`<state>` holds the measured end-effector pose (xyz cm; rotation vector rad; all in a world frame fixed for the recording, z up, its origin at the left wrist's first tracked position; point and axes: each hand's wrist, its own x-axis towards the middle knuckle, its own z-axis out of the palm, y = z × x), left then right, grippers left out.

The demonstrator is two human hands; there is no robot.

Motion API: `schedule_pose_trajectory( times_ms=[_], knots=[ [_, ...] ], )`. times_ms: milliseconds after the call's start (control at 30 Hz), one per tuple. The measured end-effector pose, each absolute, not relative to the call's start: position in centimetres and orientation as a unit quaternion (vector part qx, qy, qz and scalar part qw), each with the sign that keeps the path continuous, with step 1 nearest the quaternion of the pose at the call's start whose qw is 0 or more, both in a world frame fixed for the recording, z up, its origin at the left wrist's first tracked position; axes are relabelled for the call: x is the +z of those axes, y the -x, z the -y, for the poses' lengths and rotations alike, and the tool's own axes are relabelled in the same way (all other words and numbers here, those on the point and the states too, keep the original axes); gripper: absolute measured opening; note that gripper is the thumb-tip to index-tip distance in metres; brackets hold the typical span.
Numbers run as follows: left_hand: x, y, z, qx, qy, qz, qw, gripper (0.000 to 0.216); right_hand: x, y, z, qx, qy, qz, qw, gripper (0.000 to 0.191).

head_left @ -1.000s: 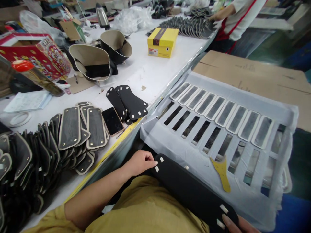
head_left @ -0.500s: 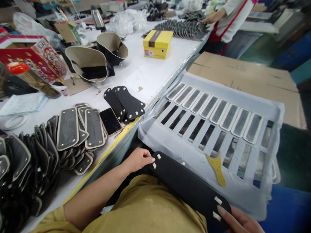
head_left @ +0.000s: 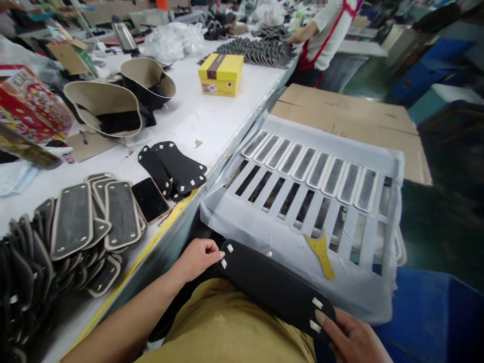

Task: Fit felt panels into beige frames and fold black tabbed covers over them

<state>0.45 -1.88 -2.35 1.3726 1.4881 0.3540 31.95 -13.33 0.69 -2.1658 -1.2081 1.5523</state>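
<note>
A long black panel with rounded ends (head_left: 270,285) lies across my lap, with pairs of small white tabs near each end. My left hand (head_left: 202,257) pinches its left end between thumb and finger. At the other end, my right hand (head_left: 348,333) grips the panel, thumb on top beside the white tabs; the fingers beneath are hidden. Just beyond the panel stands a grey slotted tray (head_left: 257,222), holding a row of light-edged grey pieces (head_left: 308,164). On the tray's near part rests a yellow forked piece (head_left: 321,254).
On the white table at left are similar black panels (head_left: 179,166), a phone (head_left: 150,200) and piled grey-black pieces (head_left: 73,219). Farther back stand two open rounded shells (head_left: 106,103) and a yellow box (head_left: 221,75). Cardboard (head_left: 351,126) lies behind the tray. A co-worker (head_left: 325,40) is at the table's far edge.
The whole view has shifted, so the table, tray and hands appear farther left. Both hands keep their hold on the black panel, which stays in much the same position over my lap.
</note>
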Motion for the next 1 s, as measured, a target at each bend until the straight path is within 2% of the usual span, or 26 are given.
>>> schedule_pose_trajectory(
  times_ms=[267, 633, 733, 800, 933, 1000],
  knots=[
    [-2.0, -0.8, 1.9, 0.096, -0.615, -0.623, 0.474, 0.036, 1.0, -31.9, 13.6, 0.501, 0.751, 0.408, 0.131, 0.031],
    [-2.1, -0.8, 2.0, 0.007, -0.67, -0.612, 0.42, 0.041, 0.4, -32.6, 14.5, 0.496, 0.74, 0.427, 0.156, 0.034],
    [-2.1, -0.5, 2.0, -0.025, -0.695, -0.601, 0.393, 0.042, 0.8, -32.6, 14.4, 0.43, 0.759, 0.475, 0.116, 0.034],
    [-2.0, -0.5, 2.1, -0.029, -0.74, -0.584, 0.332, 0.039, 1.2, -32.4, 14.2, 0.361, 0.769, 0.522, 0.073, 0.034],
    [-0.9, -3.2, 3.0, 0.107, -0.857, -0.483, 0.145, 0.022, 1.8, -31.7, 14.0, 0.252, 0.782, 0.57, -0.002, 0.033],
    [-0.3, -6.5, 4.0, 0.15, -0.904, -0.375, 0.143, 0.014, 2.0, -31.5, 14.0, 0.22, 0.789, 0.573, -0.026, 0.036]
  ],
)
